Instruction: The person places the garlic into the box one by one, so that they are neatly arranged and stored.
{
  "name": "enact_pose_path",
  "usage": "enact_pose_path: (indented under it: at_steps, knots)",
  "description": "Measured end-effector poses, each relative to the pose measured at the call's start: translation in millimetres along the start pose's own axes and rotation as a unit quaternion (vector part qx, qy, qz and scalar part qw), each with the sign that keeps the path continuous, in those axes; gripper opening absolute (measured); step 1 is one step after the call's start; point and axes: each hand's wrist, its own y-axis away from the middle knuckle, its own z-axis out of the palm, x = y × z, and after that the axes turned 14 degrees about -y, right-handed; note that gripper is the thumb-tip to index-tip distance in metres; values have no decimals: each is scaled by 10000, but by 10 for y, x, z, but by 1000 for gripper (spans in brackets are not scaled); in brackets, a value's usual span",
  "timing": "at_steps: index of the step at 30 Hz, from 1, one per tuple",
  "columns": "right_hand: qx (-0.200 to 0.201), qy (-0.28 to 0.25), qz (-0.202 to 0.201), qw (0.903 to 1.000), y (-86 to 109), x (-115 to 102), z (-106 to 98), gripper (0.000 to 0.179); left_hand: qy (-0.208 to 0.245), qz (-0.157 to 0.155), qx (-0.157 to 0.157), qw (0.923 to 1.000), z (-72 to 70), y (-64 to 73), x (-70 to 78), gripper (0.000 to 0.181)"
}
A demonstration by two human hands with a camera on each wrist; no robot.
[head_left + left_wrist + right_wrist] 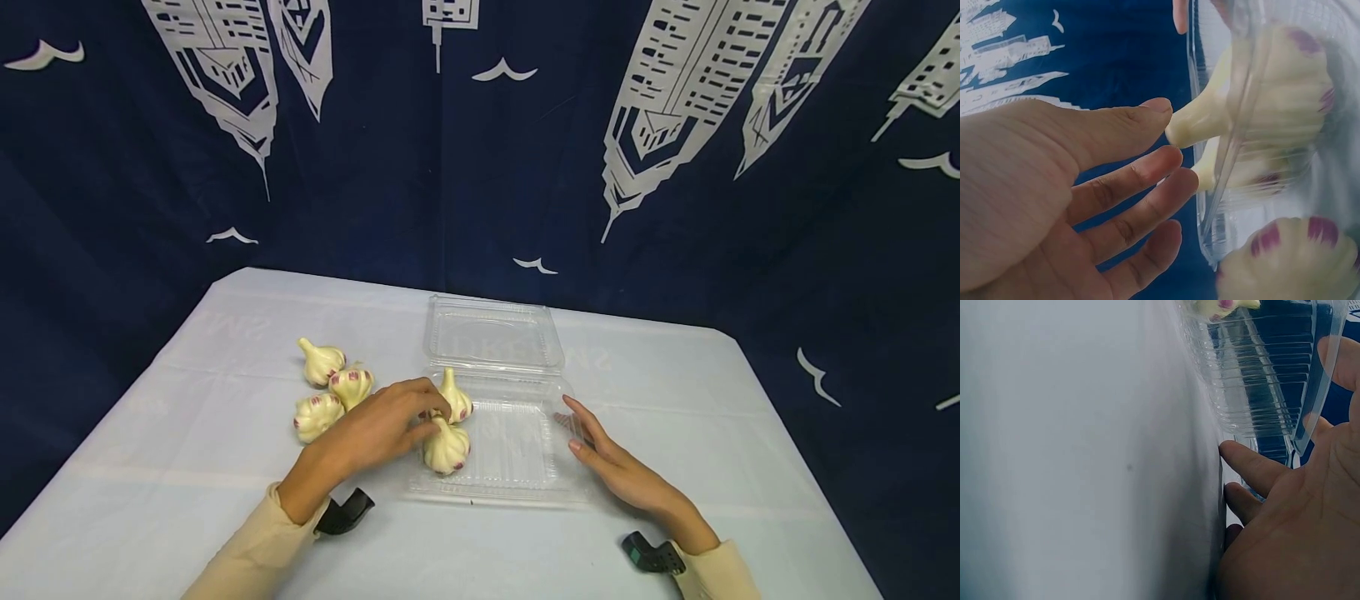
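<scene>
Two pale garlic bulbs with purple patches sit in the left part of a clear plastic container (517, 450), the nearer garlic bulb (447, 452) in front of the farther garlic bulb (455, 400). My left hand (386, 425) reaches over the container's left wall. In the left wrist view its thumb and loosely straight fingers are right at the stem tip of a garlic bulb (1200, 119), not curled round it. At the container's right wall is my right hand (622, 471), fingers extended and spread; in the right wrist view the fingertips (1230, 449) lie low beside the container's side (1260, 394).
Three more garlic bulbs (318, 417) lie grouped on the white table (187, 467), left of the container. The container's hinged lid (495, 333) lies open behind it. A dark blue curtain (450, 167) with white building prints hangs past the table's far edge.
</scene>
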Motion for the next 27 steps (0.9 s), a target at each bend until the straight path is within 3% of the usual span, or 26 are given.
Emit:
enact_pose_path:
  at_steps: [7,14,20,27]
  knots:
    - [12,22,13,10000,-2,4,-5,64,157,-282,50,9995,-119,35,-49,25]
    - [10,13,10,10000,2,1,-8,63,133,-532,95,9984,-169,75,-204,23]
    - [-1,-9,-6,10000,0,7,-6,63,144,-799,-210,9965,-120,102,-352,25]
    - [-37,-34,-50,10000,-5,12,-4,64,179,-822,-445,9955,-76,104,-415,33]
